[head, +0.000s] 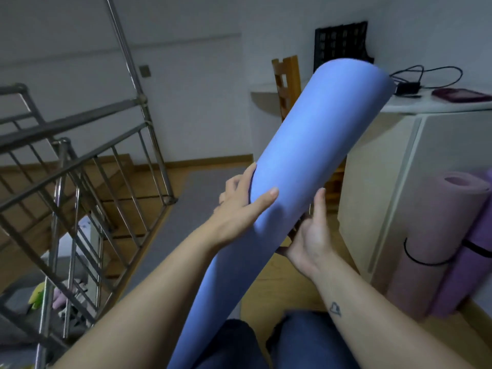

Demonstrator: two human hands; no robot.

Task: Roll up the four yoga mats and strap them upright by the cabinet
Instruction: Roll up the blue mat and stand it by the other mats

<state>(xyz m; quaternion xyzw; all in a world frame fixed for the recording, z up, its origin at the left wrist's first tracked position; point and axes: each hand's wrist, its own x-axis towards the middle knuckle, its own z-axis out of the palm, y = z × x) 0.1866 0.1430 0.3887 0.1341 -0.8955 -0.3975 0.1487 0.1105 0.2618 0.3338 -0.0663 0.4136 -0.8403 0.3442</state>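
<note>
One rolled blue mat (pixel 306 155) is held off the floor, tilted, its upper end toward the cabinet top and its lower end down between the person's knees. The left hand (pixel 245 209) wraps the roll from the left, thumb across the front. The right hand (pixel 311 235) grips it from below on the right, fingers lying up its side. Open floor lies ahead and to the left, where a grey mat (pixel 186 209) lies flat, bounded by a metal stair railing (pixel 80 169). To the right stands a white cabinet (pixel 386 169), doors closed. A rolled pink mat (pixel 439 235) and a purple mat (pixel 474 275) stand upright against it, touching, with a black strap (pixel 415 258) looped across the pink one. A black crate (pixel 340 41) stands against the wall; its contents cannot be seen. A wooden chair (pixel 287 83) stands behind the roll, and cables (pixel 426 75) lie on the cabinet top.
</note>
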